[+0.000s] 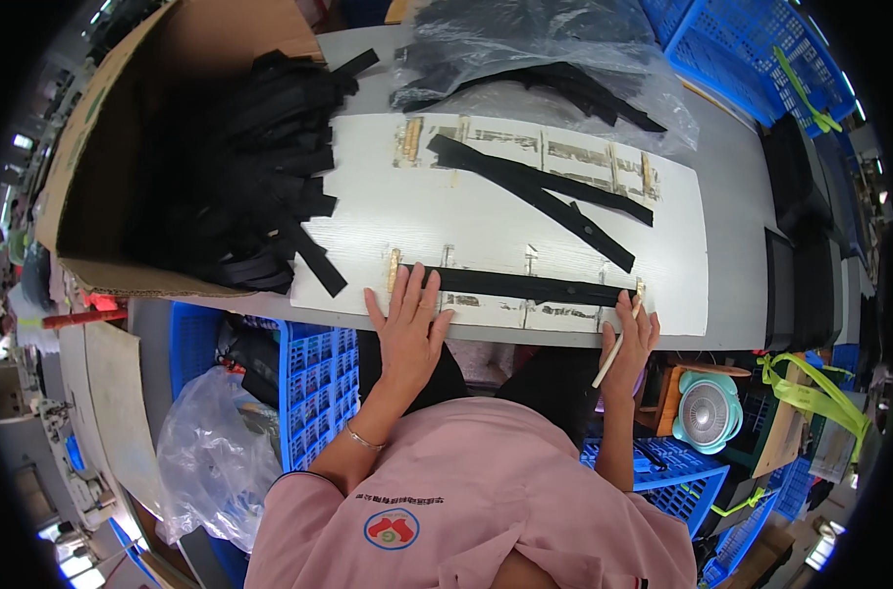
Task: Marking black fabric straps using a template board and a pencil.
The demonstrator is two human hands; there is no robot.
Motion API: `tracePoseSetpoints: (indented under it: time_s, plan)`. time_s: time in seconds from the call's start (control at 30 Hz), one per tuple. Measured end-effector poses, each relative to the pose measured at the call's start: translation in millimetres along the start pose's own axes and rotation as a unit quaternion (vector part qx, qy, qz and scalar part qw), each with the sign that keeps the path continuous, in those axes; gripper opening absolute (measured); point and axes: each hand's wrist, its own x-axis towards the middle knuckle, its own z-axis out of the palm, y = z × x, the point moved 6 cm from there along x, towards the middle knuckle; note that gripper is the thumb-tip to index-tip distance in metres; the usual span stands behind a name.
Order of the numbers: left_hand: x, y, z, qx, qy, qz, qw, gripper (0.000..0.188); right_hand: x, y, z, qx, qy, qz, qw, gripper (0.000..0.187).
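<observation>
A black fabric strip (520,286) lies straight along the near edge of a white board (368,231). My left hand (408,324) rests with fingers stretched out over the strip's left end, holding nothing. At the other end, my right hand (631,339) has its fingertips on the strip and grips a slim white pencil-like stick (608,361), which points down toward me. Farther up the board, two more black strips (540,187) meet at their left ends and spread apart to the right. Taped marks run along the board near its far and near sides.
A cardboard box (98,147) spills a heap of black strips (260,167) at the left. Clear plastic bags (535,39) with dark strips lie at the back. Blue crates (319,383) stand below the table, and a small teal fan (708,412) sits at right.
</observation>
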Motion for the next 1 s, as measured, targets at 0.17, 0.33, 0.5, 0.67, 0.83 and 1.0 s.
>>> tracePoseSetpoints:
  time_s: [0.17,0.33,0.5,0.67,0.83,1.0]
  plan:
    - [0,2,-1,-0.016,0.024,0.012,1.0,0.057,16,-20,-12,0.052,0.024,0.032,0.998,0.037]
    - [-1,0,-3,-0.025,0.031,0.011,0.999,0.059,53,-97,8,0.484,-0.062,0.178,0.854,0.033]
    - [2,1,-4,-0.031,0.028,0.005,0.999,0.059,76,-160,50,0.536,-0.154,0.144,0.818,0.021]
    - [2,2,-4,-0.03,0.028,0.01,0.999,0.058,75,-175,90,0.521,-0.152,0.099,0.834,0.018]
    - [1,0,-4,-0.034,0.035,0.005,0.999,0.058,74,-180,89,0.483,-0.149,0.071,0.86,0.019]
    - [1,0,-5,-0.034,0.035,0.006,0.999,0.058,75,-185,87,0.464,-0.156,0.055,0.87,0.019]
